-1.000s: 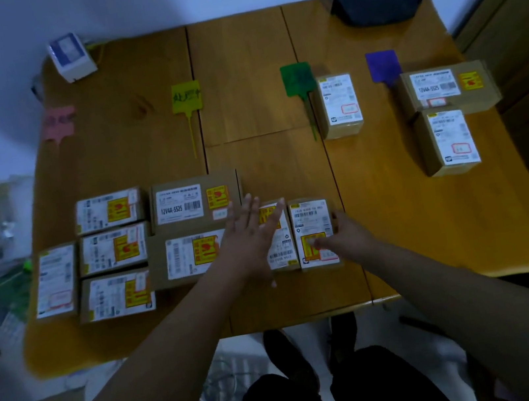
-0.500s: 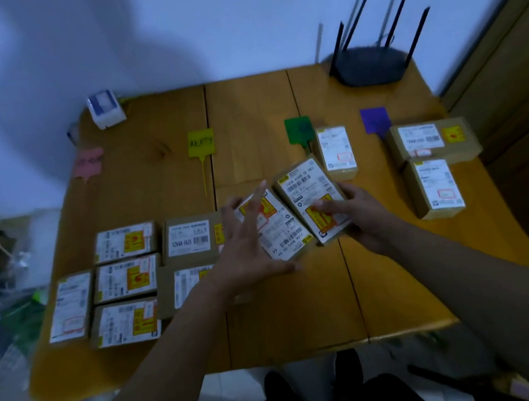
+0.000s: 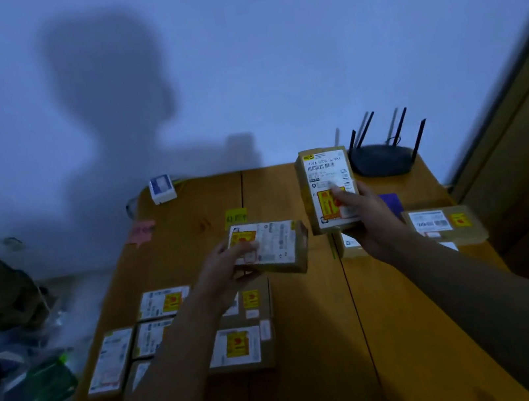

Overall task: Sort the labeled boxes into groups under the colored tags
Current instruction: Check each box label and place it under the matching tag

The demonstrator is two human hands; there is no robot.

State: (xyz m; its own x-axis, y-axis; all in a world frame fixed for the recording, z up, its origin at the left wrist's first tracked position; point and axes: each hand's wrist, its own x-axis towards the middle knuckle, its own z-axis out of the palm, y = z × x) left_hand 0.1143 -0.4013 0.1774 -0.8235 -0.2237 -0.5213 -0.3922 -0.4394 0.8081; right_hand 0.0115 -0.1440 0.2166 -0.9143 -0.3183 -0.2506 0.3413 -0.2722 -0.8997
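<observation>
My left hand grips a small cardboard box with a white label and a yellow-red sticker, held flat above the table's middle. My right hand holds a second labeled box upright, higher and further back, thumb on its yellow sticker. A pink tag and a yellow tag lie at the back of the table; part of a purple tag shows behind my right hand. The green tag is hidden. Several labeled boxes lie at the front left, partly under my left forearm.
A black router with antennas sits at the back right corner. A small white and blue box stands at the back left. Two boxes lie by the purple tag. The wooden table meets a wall behind; clutter lies on the floor left.
Both hands lifted their boxes off the table and apart: the left box now sits level, the right one is raised upright toward the back. The camera tilted up toward the wall.
</observation>
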